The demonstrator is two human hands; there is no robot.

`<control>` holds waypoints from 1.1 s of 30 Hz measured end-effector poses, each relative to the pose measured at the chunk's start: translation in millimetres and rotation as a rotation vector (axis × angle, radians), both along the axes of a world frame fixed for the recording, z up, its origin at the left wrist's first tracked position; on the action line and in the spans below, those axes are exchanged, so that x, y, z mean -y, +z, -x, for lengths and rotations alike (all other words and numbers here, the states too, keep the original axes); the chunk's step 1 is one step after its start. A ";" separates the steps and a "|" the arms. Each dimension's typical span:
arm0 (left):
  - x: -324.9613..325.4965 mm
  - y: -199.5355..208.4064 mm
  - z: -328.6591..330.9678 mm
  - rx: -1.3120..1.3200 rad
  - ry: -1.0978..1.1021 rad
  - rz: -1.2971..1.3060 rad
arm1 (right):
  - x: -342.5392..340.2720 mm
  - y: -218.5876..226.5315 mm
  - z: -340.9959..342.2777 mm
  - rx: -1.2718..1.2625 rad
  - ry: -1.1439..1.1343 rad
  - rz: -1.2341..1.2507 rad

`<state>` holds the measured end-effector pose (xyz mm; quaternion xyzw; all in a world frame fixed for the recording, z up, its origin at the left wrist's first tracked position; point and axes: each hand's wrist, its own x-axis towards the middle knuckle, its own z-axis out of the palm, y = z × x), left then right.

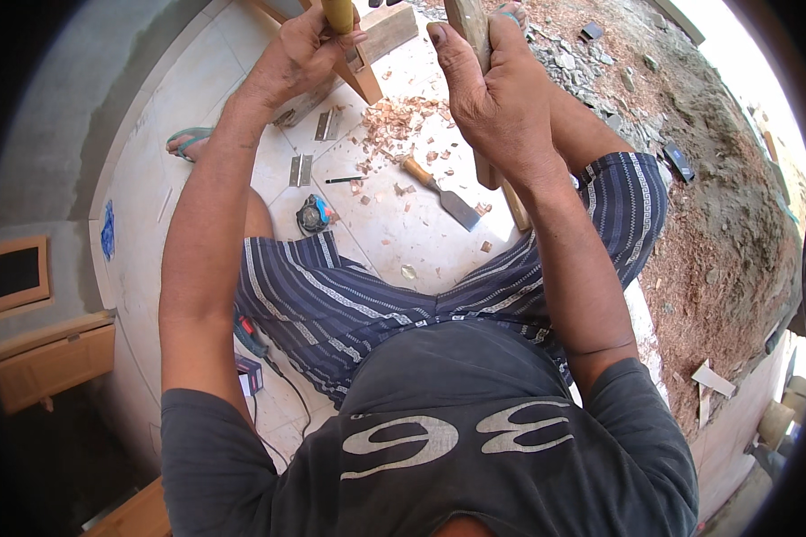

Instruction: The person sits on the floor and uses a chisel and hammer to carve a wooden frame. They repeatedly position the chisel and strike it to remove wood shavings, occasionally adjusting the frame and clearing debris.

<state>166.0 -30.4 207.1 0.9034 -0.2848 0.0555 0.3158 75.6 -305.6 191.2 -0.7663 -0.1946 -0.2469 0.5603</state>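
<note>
My left hand (303,55), at the top of the view, is closed around a yellow tool handle (338,14); the tool's working end is out of sight. A rough length of wood (471,34) is gripped in my right hand (501,107), its lower end showing below the palm. Beside my left hand stands an orange-brown wooden piece (360,79) against a greyish beam (390,34). Between my legs a wide chisel (446,195) with a wooden handle lies on the tiles, near heaped wood shavings (403,121). Two metal hinges (327,124) lie to the left of the shavings.
A dark pencil (345,180) and a blue tape measure (314,215) lie by my left knee. A corded power tool (249,336) is beside my left thigh. Rubble and soil (716,215) border the tiles on the right. Wooden panels (58,362) stand at far left.
</note>
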 end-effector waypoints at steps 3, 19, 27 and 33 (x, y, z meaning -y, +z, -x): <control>9.6 6.0 6.8 -0.039 0.040 -0.042 | 7.2 -1.1 -2.7 -0.066 0.009 -0.010; 24.3 12.7 7.8 -0.011 0.048 -0.120 | -1.1 -0.2 2.8 0.099 0.006 -0.114; 6.8 3.3 3.1 -0.119 0.022 -0.069 | -13.2 -20.6 -7.6 0.089 0.058 0.052; 0.7 -5.9 -5.0 -0.003 -0.118 -0.003 | -17.8 4.7 7.1 0.209 0.028 -0.063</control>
